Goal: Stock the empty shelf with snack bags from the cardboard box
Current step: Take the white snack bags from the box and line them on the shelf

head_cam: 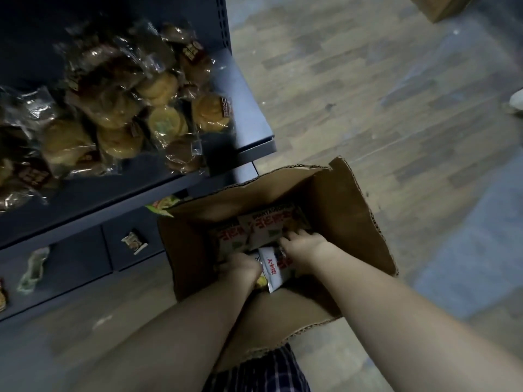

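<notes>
Bare forearms (376, 301) uncovered to the frame edge, left hand (240, 265) and right hand (304, 247) ungloved, dark navy plaid garment (263, 372) crossed by thin pale lines

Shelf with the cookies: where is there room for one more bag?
There is a bare strip between the cookie bags and the top shelf right edge. The lower shelf has bare room around the small packet. The top's left and middle are crowded.
</notes>
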`<state>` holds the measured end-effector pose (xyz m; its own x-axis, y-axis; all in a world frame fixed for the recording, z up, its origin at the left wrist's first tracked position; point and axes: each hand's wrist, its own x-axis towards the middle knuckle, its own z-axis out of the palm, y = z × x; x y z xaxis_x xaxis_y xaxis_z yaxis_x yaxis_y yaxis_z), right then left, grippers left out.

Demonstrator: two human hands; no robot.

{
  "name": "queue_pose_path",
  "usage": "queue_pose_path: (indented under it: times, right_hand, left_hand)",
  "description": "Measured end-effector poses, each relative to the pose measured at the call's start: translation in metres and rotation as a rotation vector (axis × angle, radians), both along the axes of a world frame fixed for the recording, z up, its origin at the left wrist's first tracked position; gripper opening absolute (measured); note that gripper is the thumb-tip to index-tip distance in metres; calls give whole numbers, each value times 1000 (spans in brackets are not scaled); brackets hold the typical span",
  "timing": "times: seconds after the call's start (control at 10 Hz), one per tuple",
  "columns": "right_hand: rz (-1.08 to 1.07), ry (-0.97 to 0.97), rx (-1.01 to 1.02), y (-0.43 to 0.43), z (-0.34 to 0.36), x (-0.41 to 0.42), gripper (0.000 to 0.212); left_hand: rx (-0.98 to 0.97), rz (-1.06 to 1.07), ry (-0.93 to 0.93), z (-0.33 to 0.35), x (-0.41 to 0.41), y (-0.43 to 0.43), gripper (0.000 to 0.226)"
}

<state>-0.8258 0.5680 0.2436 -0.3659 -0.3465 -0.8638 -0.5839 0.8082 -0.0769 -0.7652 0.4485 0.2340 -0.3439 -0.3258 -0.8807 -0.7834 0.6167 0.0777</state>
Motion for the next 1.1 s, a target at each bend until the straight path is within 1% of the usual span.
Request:
queue_pose_path:
  times: [0.1,0.2,0.3,0.4,0.5,0.6,0.7,0.8,0.9,1.0,1.1]
  right_hand:
    - [50,-71,19,-5,-17,-1,77]
    - [87,-93,48,-6,-32,-2,74]
    - [136,-85,64,-6,-44,-7,70]
    - [177,-40,25,-6,-58,-10,61]
    - [116,-17,-29,-5,-68,-9,57]
    - [21,-43,-64,-6,-67,-10,46]
    - [-122,-114,-71,-8,-59,-14,42]
    - [-211,-134,-136,-4,-43,-19,34]
    - [-363,-120,-237,2,-13,-25,33]
    - [-515,-71,-344,12,21,-29,34]
    - [-888,-202,-534,27,56,-29,33]
  left_hand:
    - [-162,-367,-74,-30,15,2,57]
    - [-284,-388,42,-45,26,7,50]
    - [-323,-616,85,-63,35,10,46]
    - [-360,-707,139,-77,35,10,67]
    - [-352,-727,115,-79,32,7,45]
    - [-343,-710,107,-78,30,8,44]
    - [-325,-641,83,-67,27,10,41]
    - [-283,-488,71,-53,19,9,43]
    - [-174,-275,54,-34,7,4,54]
    - [-55,-23,92,-16,-2,-3,53]
    - [131,331,206,15,-4,-13,44]
